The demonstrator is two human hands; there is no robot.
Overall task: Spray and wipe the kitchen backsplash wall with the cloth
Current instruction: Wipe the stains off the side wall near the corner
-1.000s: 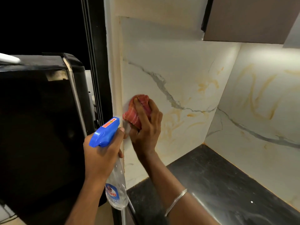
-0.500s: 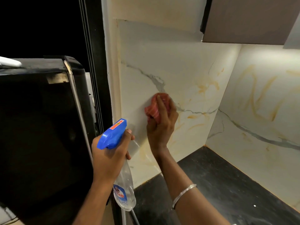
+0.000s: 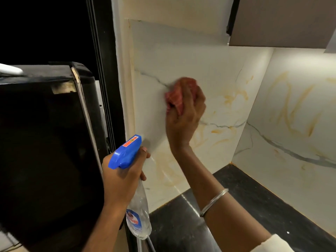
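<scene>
Right hand (image 3: 183,120) fingers curled round red cloth (image 3: 179,93), pressing it on marble backsplash wall (image 3: 181,57), left hand (image 3: 121,177) gripping spray bottle (image 3: 134,188) above dark worktop (image 3: 236,206)

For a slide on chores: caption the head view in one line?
Right hand presses a red cloth against the marbled backsplash; left hand holds a blue-capped spray bottle.

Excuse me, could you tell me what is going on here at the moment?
A person is cleaning the marble-patterned backsplash. The right hand grips a bunched red cloth and presses it to the wall, over a grey vein. The left hand holds a spray bottle lower down, with its blue head pointing at the wall. A black counter runs below, and a dark appliance stands at the left.
</scene>
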